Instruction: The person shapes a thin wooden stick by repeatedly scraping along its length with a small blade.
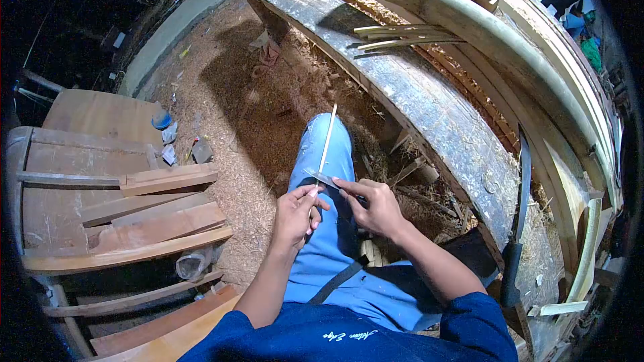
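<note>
My left hand (294, 218) is closed around the lower end of a thin, pale bamboo strip (329, 135), which slants up over my raised knee in blue trousers (320, 144). In my right hand (377, 205) is a small knife (322, 177), gripped by its handle. Its blade lies across the strip just above my left fingers; whether it bites into the strip cannot be made out. Several similar thin strips (409, 35) rest on the worn wooden bench (409, 97) ahead of me.
A long knife with a black handle (512, 271) lies at the bench's right end. Behind the bench runs a thick bamboo pole (483, 23). Wooden pieces (157, 228) are stacked at left, near a blue cap (161, 119). Shavings cover the floor (231, 194).
</note>
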A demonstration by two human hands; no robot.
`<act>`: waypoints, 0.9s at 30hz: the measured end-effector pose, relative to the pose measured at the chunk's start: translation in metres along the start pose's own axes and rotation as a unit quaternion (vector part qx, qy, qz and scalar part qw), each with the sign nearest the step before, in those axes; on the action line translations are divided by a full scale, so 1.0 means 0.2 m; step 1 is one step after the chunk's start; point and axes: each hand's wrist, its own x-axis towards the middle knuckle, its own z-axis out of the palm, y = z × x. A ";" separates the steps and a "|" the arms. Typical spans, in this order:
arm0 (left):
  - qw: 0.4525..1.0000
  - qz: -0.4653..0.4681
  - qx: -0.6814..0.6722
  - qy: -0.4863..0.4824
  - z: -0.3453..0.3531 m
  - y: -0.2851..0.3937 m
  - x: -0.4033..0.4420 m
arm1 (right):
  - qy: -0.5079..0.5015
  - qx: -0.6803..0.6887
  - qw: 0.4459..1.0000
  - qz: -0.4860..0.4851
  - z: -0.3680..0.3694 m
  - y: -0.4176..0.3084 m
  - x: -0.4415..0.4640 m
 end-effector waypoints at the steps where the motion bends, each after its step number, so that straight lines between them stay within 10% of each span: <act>1: 1.000 0.005 -0.001 0.009 0.01 0.00 0.01 | 0.001 0.000 1.000 0.000 0.00 0.00 0.00; 27: 0.996 -0.012 0.070 -0.044 -0.10 -0.03 -0.09 | -0.006 -0.197 0.977 -0.080 0.03 0.07 0.01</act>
